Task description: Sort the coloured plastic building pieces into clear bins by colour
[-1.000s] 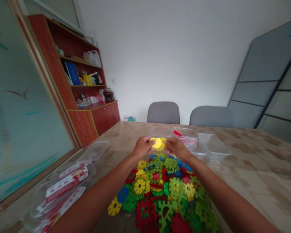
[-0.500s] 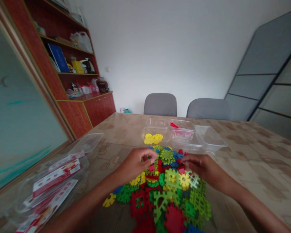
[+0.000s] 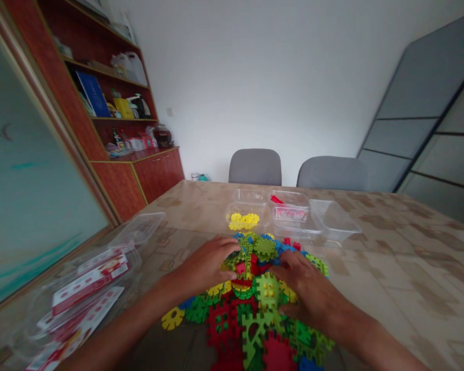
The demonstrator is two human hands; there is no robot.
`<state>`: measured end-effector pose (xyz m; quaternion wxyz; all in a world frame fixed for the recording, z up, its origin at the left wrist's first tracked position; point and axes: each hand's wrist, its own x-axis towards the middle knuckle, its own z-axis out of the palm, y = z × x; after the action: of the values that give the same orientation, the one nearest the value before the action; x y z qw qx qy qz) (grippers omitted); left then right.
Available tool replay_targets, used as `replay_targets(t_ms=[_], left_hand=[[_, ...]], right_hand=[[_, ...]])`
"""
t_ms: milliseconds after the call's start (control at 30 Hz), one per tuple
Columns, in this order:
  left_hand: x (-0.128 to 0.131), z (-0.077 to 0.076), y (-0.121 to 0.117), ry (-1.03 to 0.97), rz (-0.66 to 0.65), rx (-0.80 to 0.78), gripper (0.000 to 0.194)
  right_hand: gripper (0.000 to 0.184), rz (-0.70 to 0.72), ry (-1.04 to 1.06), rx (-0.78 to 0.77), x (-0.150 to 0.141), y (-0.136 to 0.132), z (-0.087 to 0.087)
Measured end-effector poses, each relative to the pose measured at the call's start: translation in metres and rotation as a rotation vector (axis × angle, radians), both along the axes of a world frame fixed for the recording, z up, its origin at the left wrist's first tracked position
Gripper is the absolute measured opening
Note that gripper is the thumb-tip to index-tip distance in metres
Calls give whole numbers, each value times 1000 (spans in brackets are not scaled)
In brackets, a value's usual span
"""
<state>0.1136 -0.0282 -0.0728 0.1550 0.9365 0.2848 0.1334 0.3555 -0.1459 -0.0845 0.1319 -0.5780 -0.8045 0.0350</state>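
Observation:
A heap of flat toothed plastic pieces [image 3: 255, 309] in red, green, yellow and blue lies on the marbled table [image 3: 402, 268] in front of me. My left hand [image 3: 206, 265] rests on the heap's left side, fingers stretched across green and red pieces. Lying on the right side, my right hand [image 3: 307, 291] has its fingers spread flat over a green square piece [image 3: 268, 289] and a yellow one. Neither hand has lifted a piece. Behind the heap, a clear box [image 3: 247, 210] holds yellow pieces.
Next to it stand a clear box with red pieces [image 3: 292, 203] and an empty clear box [image 3: 334, 219]. A clear lid [image 3: 139, 232] and a plastic bag of red-and-white packaging [image 3: 85, 288] lie at the left. Two grey chairs [image 3: 255, 166] stand beyond the table; a red cabinet [image 3: 139, 178] stands at the left.
A second ago both hands held a yellow piece over the far box. That piece now lies in the box, and both hands have come back down onto the heap.

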Motion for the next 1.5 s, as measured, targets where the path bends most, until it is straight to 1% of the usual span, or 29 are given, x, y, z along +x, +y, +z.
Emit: replay_targets(t_ms=[100, 133, 200, 300, 400, 467, 567, 700, 733, 800, 833, 900, 933, 967, 1033, 1067, 1100, 1133, 1200, 1267, 1367, 1433, 1500], left_hand=[[-3, -11, 2, 6, -24, -50, 68], [-3, -14, 2, 4, -22, -56, 71], [-3, -16, 2, 2, -13, -64, 70], [-3, -12, 4, 7, -18, -65, 62], [-3, -6, 4, 22, -32, -81, 57], [-1, -3, 3, 19, -16, -85, 53], [1, -1, 0, 5, 8, -86, 42], [3, 1, -1, -8, -8, -79, 32], [3, 2, -1, -14, -14, -69, 28], [4, 6, 0, -28, -16, -53, 18], [5, 7, 0, -38, -1, -47, 15], [7, 11, -3, -94, 68, -63, 18], [9, 13, -6, -143, 101, -113, 18], [11, 14, -9, -201, 116, -203, 21], [15, 13, -17, -295, 83, -463, 35], [17, 12, -21, -309, 58, -581, 38], [19, 10, -25, -301, 43, -656, 37], [21, 7, -27, -281, 46, -682, 35], [23, 3, -31, -234, 87, -625, 30], [24, 1, -32, -194, 103, -503, 27], [23, 3, -35, -142, 85, -305, 25], [23, 5, -36, -128, 81, -249, 27], [23, 7, -38, -145, 74, -245, 27]], right_hand=[[54, 7, -33, 19, -5, 1, -1], [52, 5, -40, 14, -5, 1, -1], [46, 0, -32, -5, -6, 1, 0], [39, 24, 21, -39, -1, 1, 5], [43, 60, 61, -50, 11, 1, 9], [45, 52, 64, -49, 21, 1, 11], [46, 12, 41, -71, 32, 3, 9], [49, -8, 27, -118, 37, 2, 7], [46, -13, 32, -130, 36, 1, 8], [34, -25, 48, -157, 33, -1, 14], [30, -34, 57, -164, 30, -2, 19], [28, -44, 83, -161, 26, -4, 29], [29, -41, 99, -162, 25, -5, 34], [28, -28, 119, -171, 25, -6, 38], [19, 16, 169, -213, 26, -8, 44], [13, 39, 194, -237, 27, -9, 46], [13, 59, 213, -260, 29, -11, 46], [19, 71, 228, -272, 31, -12, 46], [28, 86, 243, -273, 34, -14, 41], [35, 95, 257, -259, 36, -18, 32], [36, 63, 308, -264, 39, -24, 15], [40, 30, 352, -287, 44, -28, 3], [45, 26, 386, -308, 51, -29, -7]])
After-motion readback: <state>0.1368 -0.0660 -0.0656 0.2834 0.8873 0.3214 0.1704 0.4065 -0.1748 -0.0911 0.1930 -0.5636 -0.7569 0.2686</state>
